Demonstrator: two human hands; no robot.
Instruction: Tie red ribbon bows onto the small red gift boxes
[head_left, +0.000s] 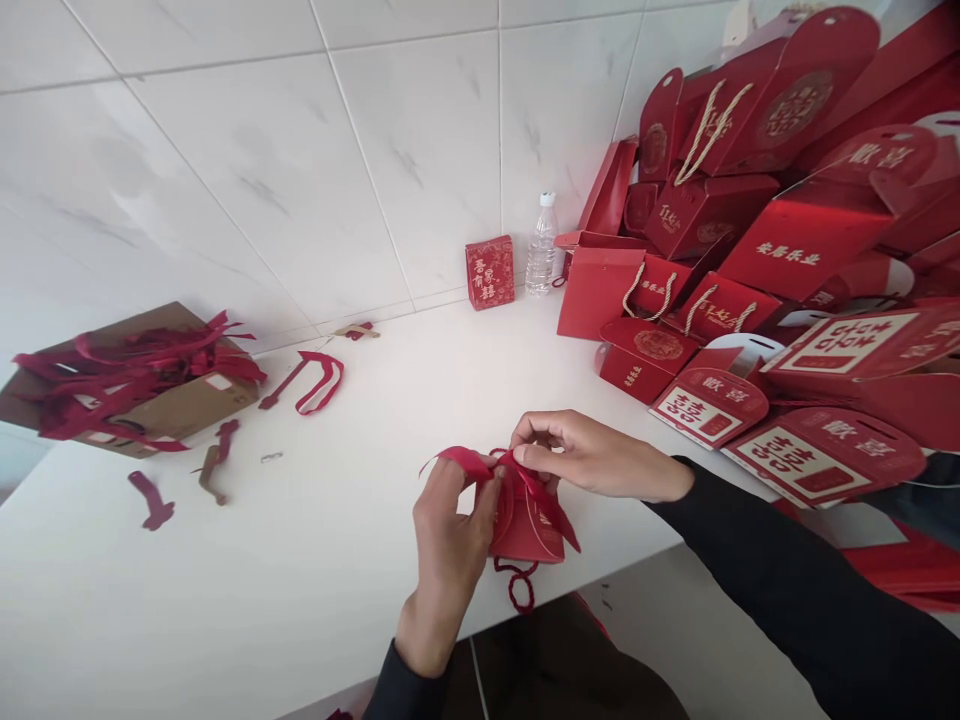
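Note:
A small red gift box [525,540] stands at the table's front edge, between my two hands. A red ribbon [551,510] is looped at its top, one tail hanging down the right side. My left hand [454,520] pinches the ribbon's left part, which curls over the fingers. With thumb and forefinger, my right hand [562,452] grips the ribbon at the top of the box. A dark red cord [520,590] dangles from the box over the table edge. The ribbon's crossing is partly hidden by my fingers.
A cardboard box [180,405] of red ribbons stands at left, with ribbon pieces [321,385] lying nearby on the white table [337,580]. By the wall are a red box [490,273] and a plastic bottle [541,250]. Stacked red gift boxes [787,245] crowd the right.

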